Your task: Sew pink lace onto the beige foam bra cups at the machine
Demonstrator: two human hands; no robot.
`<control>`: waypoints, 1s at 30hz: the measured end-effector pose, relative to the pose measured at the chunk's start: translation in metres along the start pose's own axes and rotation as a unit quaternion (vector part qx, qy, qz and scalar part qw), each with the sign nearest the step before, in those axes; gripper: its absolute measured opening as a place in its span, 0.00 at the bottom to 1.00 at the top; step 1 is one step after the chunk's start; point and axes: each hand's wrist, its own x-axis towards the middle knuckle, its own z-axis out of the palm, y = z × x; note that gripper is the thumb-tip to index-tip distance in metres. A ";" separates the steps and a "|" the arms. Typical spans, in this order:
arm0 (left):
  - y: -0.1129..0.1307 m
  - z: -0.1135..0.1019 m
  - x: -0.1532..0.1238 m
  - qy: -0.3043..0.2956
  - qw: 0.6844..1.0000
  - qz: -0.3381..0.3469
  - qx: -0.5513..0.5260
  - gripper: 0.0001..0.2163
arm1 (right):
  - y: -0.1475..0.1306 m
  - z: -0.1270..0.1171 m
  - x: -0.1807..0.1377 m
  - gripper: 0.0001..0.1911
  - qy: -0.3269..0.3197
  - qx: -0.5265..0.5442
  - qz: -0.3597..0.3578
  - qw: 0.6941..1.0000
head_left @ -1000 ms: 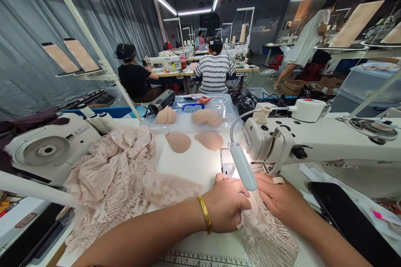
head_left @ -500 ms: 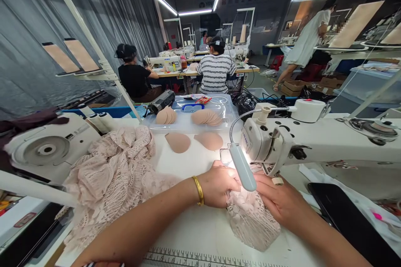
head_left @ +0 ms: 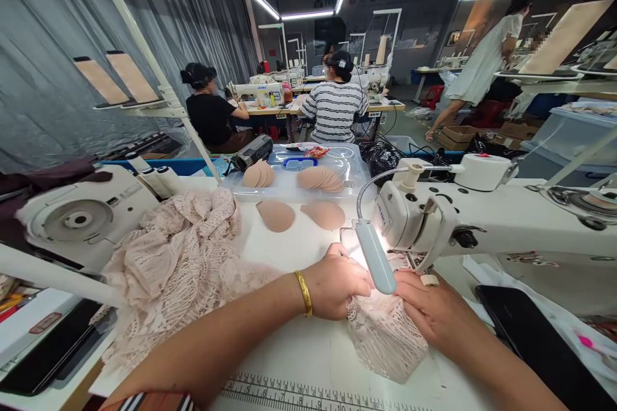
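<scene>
Pale pink lace fabric [head_left: 385, 340] lies bunched on the sewing table under both hands. My left hand [head_left: 332, 286], with a gold bangle at the wrist, has its fingers curled and closed on the lace's left side. Across from it, my right hand [head_left: 427, 302] rests on the right side of the lace, fingers stretched out flat beside the needle area. The sewing machine head [head_left: 402, 215] stands just behind the hands. A grey lamp [head_left: 376, 257] on a bendy neck hides the needle and some fingertips.
A heap of pink lace [head_left: 183, 270] lies on the left. Beige teardrop pads [head_left: 276, 216] sit behind, and stacked pads [head_left: 321, 178] lie on a clear plastic box [head_left: 284, 191]. A black phone [head_left: 540, 340] is at right, a ruler [head_left: 289, 392] in front. Co-workers sit farther back.
The view has shifted slightly. Both hands stay on the lace in nearly the same place, with the right fingers moved a little. A seated co-worker's head has turned.
</scene>
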 end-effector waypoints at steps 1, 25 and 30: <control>-0.002 0.001 0.000 0.001 1.000 -0.004 -0.002 0.09 | 0.001 -0.003 0.001 0.16 -0.010 -0.001 0.000 1.000; -0.012 0.010 0.003 0.025 0.997 -0.066 -0.023 0.19 | 0.004 -0.009 0.004 0.10 0.104 0.012 0.029 0.994; -0.010 0.013 -0.002 0.036 0.995 -0.081 -0.035 0.19 | 0.009 -0.005 0.000 0.11 0.112 0.007 0.007 0.994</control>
